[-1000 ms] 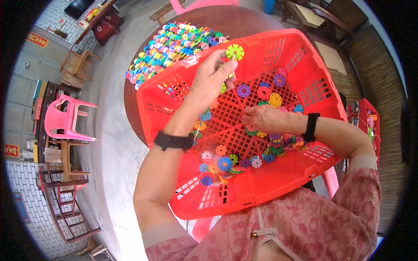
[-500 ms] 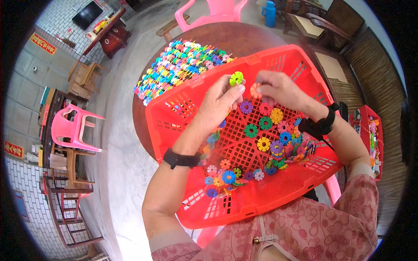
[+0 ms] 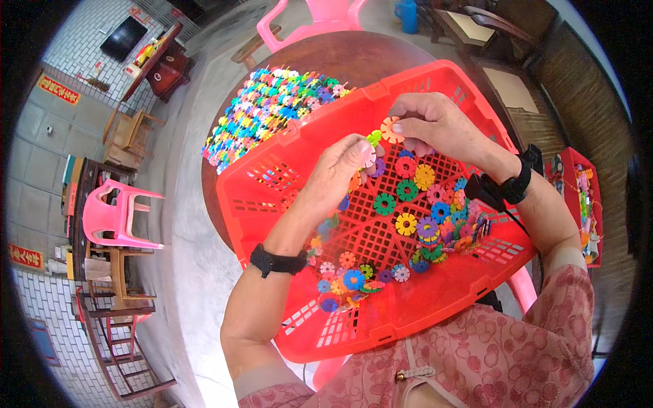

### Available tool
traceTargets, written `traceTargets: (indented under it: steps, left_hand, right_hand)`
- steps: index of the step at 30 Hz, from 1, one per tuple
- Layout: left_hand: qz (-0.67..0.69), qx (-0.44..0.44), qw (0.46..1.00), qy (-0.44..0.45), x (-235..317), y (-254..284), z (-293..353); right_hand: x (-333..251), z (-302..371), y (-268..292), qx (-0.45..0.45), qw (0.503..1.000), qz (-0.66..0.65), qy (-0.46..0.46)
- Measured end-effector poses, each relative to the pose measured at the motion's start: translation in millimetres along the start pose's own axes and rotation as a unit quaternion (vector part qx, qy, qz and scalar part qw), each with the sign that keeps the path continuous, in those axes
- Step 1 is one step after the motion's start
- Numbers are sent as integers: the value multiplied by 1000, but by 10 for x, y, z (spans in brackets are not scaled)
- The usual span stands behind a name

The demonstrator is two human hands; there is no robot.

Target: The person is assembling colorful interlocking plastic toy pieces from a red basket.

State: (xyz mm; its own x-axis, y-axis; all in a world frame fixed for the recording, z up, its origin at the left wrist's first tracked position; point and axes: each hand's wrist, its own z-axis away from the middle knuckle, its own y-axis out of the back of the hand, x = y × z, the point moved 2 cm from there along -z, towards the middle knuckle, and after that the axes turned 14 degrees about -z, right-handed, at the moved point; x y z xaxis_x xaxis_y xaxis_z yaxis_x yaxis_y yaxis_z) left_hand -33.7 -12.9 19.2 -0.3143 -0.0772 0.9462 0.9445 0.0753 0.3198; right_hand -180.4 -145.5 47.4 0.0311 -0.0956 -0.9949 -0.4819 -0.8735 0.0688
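Above a red plastic basket (image 3: 401, 319), my left hand (image 3: 338, 170) pinches a small chain of interlocking plastic discs. A pale pink disc (image 3: 369, 157) shows under the thumb, and a yellow-green disc (image 3: 374, 139) sits at its upper end. My right hand (image 3: 439, 126) grips an orange disc (image 3: 391, 129) between thumb and fingers. Its edge meets the yellow-green disc; whether the slots are engaged I cannot tell. Loose flower-shaped discs in many colours, such as a green one (image 3: 384, 204) and a yellow one (image 3: 406, 224), lie on the basket's lattice floor beneath my hands.
A large multicoloured panel of joined discs (image 3: 272, 112) lies on the round brown table (image 3: 381, 51), left of the basket. Pink plastic chairs stand beyond the table (image 3: 313, 27) and at the left (image 3: 112, 211). A red crate (image 3: 585, 204) of colourful items sits at right.
My right hand has brought the orange disc up and left against the yellow-green disc. The yellow-green disc has turned from face-on to nearly edge-on, and the pink disc has come into sight.
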Motion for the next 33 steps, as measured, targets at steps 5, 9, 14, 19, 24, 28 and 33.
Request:
traceTargets:
  steps: [5,9,14,19,24,28,33]
  left_hand:
    - [-16,-17,999,-34,-36,-21,-29]
    - [-21,-19,999,-40,-13,-58,-14]
    - [-30,-17,997,-63,-72,-121,-41]
    - [-51,-32,997,-41,-66,-136,-29]
    - [-114,-14,992,-59,-84,-158,-29]
    - [-185,-1,980,-75,-22,-172,-23]
    - [-194,11,978,-79,-35,-150,-13]
  right_hand:
    - [-24,24,-8,-4,1000,15,-2]
    - [-111,52,-21,-16,996,92,-2]
    - [-162,74,-8,-28,988,150,31]
    - [-155,66,19,-47,962,242,119]
    - [-175,65,39,-90,950,257,150]
    - [-203,70,29,-104,945,283,128]
    - [-170,66,-22,-89,967,220,94]
